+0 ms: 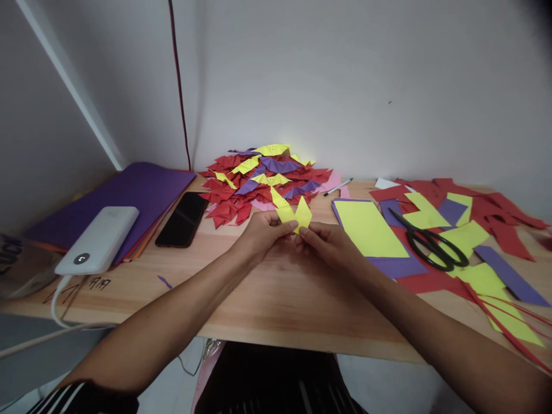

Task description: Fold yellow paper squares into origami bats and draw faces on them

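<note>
Nearest the lens, two bare forearms reach out over the front edge of the wooden table (267, 305) and meet in the middle. Far left, a stack of purple sheets (129, 192) lies against the wall, with a white power bank (98, 240) resting on its near corner and a cable trailing off the table edge. Just right of that, a black phone (183, 219) lies face up.

Centre now: the left hand (259, 233) pinches the lower left edge of a yellow folded paper piece (294, 214), fingertips pressed together on it. The right hand (330, 244) pinches the same piece from the other side, thumb and fingers closed on the lower right edge. The piece is held just above the table, two pointed flaps standing up. Right behind it sits a pile of finished folded shapes (265, 178), mostly red, some purple and yellow.

This looks like a fold in mid-making, a crease being set or flaps spread. The next move would call for a steady pinch on one side while the other fingers press the crease flat.

Further right, a pen (338, 187), flat yellow and purple sheets (371, 230), black scissors (433, 244) and scattered offcuts (495, 218).
</note>
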Demonstrator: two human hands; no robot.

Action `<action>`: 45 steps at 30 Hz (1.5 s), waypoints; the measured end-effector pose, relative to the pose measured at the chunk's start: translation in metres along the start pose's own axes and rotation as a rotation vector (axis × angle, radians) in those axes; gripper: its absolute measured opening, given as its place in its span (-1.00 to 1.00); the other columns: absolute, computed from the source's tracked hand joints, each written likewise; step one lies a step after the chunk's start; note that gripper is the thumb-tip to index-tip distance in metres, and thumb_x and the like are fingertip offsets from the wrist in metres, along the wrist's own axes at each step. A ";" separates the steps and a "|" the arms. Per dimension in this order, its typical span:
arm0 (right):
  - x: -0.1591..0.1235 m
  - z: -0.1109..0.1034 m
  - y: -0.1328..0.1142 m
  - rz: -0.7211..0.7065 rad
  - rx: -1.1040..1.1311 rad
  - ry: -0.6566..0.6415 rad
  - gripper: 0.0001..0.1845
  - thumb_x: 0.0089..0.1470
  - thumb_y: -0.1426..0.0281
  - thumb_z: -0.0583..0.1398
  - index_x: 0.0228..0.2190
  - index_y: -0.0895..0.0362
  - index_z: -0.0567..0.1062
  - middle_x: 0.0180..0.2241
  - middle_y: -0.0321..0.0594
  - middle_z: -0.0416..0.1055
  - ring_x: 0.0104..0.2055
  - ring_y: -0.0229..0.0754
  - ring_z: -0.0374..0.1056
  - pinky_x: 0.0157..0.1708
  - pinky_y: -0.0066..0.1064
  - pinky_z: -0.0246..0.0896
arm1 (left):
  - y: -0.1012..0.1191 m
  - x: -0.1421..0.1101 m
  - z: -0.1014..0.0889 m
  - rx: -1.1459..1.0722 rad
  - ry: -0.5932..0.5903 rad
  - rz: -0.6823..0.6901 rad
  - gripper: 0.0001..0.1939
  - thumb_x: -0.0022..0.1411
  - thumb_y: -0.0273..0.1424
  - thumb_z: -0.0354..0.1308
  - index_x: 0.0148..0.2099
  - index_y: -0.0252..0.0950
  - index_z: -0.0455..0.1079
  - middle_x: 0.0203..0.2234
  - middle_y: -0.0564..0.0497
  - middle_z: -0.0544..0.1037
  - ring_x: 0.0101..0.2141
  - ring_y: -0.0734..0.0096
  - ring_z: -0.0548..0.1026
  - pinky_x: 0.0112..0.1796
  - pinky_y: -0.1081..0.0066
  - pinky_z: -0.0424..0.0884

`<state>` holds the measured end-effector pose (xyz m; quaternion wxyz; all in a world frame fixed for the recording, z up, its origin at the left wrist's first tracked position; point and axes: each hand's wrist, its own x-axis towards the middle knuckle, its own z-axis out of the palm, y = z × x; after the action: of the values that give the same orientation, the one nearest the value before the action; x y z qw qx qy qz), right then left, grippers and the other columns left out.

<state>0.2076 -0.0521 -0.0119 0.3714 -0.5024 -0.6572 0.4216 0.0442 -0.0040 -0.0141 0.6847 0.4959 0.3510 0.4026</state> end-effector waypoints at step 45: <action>0.000 0.000 -0.005 -0.001 0.048 -0.229 -0.55 0.20 0.11 0.05 -0.44 0.17 0.53 -0.46 -0.17 0.56 -0.43 -0.24 0.42 -0.37 -0.43 0.25 | 0.007 -0.006 0.006 0.078 -0.034 0.018 -0.68 -0.11 -0.25 0.36 -0.49 -0.38 0.36 -0.67 0.09 0.38 -0.62 0.58 0.31 -0.56 0.51 0.16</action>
<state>0.2057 -0.0532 -0.0075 0.3057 -0.4417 -0.6853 0.4917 0.0453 -0.0108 -0.0052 0.6672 0.5321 0.3503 0.3860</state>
